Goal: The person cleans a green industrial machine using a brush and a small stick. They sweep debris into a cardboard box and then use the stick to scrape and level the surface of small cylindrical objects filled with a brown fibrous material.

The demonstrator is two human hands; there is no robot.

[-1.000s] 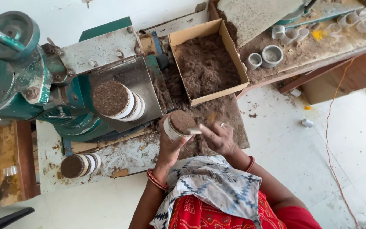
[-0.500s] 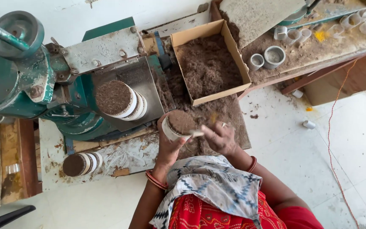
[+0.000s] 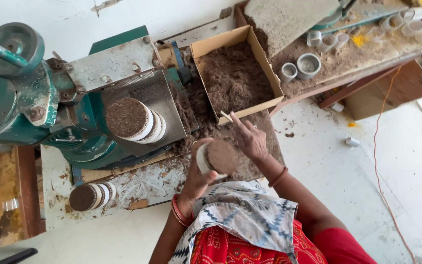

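White tiled floor, littered with brown fibre; a low desk carries a green press machine and an open cardboard box of loose brown fibre.

Progress, as judged: a white ring mould packed level with fibre is held just in front of the box. The left hand is curled around its rim, grip pressed onto the wall. The right hand lies against the mould's far edge, fingers spread, a thin pale stick pinched at the fingertips. Filling appears done for this piece. Filled moulds are stacked on the machine plate and at the desk's near corner, so several are judged complete. Empty white rings remain on the far board; more appear left.

Against the earlier frame: the mould is held in much the same place; the right hand has shifted from beside it toward the box, and the stick now shows.
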